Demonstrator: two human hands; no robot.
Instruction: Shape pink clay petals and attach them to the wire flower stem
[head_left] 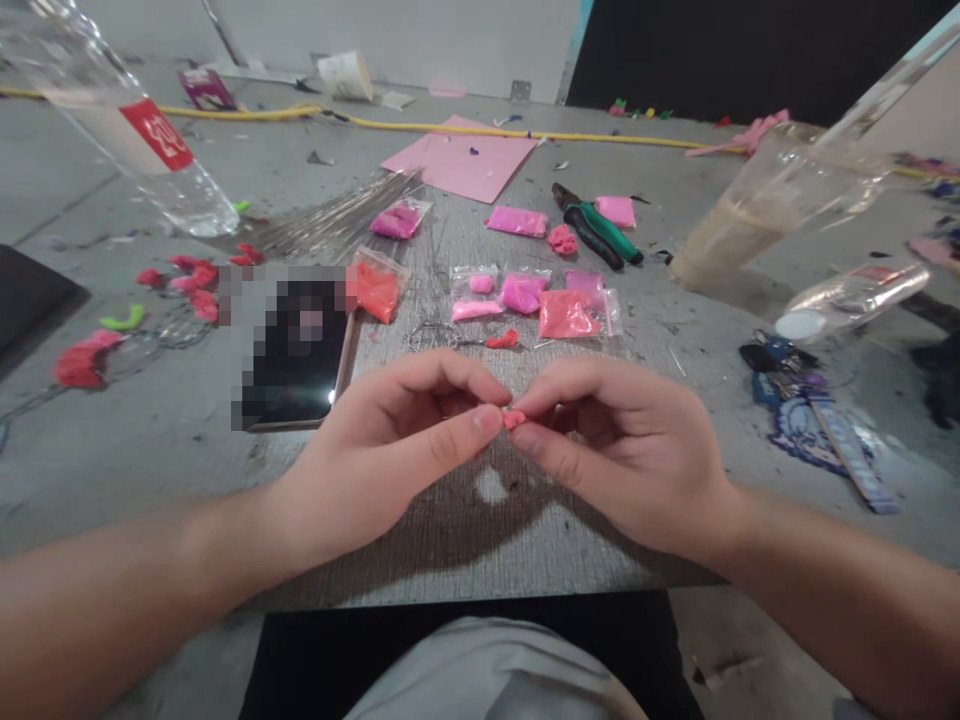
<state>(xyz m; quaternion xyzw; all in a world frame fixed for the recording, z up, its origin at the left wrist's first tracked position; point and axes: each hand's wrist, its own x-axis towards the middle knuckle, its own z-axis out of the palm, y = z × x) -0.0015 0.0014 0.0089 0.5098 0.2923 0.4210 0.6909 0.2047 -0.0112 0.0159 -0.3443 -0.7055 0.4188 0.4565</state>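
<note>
A small red-pink piece of clay (514, 419) is pinched between my two hands above the grey board (480, 560). My left hand (405, 440) closes thumb and forefinger at its left side. From the right, my right hand (622, 440) pinches the same piece. Just beyond the hands lies a wire with a red clay bit (502, 340) on it. Behind that are bags of clay: an orange-red one (377, 290), a coral one (568, 314) and a magenta one (524, 291). A loose pink lump (562, 239) sits near green-handled pliers (600, 228).
A dark phone (292, 350) lies left of my hands. A water bottle (161, 140) stands back left, near a bundle of wires (337, 217). Right are a cup of brown drink (739, 210), a lying bottle (855, 297) and keys with tags (817, 430). A yellow cable (450, 127) crosses behind.
</note>
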